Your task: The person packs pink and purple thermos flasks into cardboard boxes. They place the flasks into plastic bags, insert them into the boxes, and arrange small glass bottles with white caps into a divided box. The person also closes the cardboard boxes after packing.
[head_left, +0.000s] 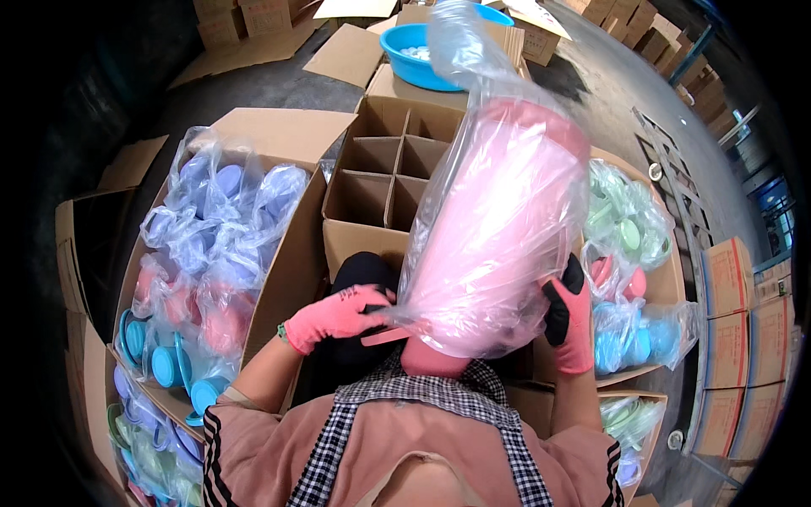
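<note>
An open carton [291, 270] of bagged purple, pink and blue pieces stands at 9 o'clock, another carton [673, 283] of bagged coloured pieces at 3, and a divided carton [363, 239] at 12. Just off centre toward 2 o'clock, a pink cylindrical container [498, 228] in a clear bag [460, 42] tilts toward 1. At 7:30 the left hand's [338, 317] grip pinches the bag's lower edge; at 4 the right hand's [573, 317] grip curves against its side, how firmly closed I cannot tell
</note>
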### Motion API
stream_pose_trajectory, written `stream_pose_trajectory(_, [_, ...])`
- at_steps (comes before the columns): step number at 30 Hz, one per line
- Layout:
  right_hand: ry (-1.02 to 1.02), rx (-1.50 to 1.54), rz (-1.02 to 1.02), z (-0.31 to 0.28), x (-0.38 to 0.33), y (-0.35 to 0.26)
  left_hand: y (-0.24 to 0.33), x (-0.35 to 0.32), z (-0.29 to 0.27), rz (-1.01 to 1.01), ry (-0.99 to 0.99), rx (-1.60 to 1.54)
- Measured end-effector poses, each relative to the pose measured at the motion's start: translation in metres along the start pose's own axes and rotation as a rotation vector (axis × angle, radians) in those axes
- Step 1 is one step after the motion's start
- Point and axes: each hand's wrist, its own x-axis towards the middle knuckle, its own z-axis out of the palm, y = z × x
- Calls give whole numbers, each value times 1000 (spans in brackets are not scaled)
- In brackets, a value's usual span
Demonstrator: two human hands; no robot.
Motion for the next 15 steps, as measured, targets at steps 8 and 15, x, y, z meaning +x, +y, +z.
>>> stream_pose_trajectory(8, [142, -113, 67, 4, -17, 86, -9, -32, 18, -483, 158, -576])
stream_pose_trajectory(15, [-375, -649, -256, 2, -17, 65, 29, -36, 29, -475, 111, -711])
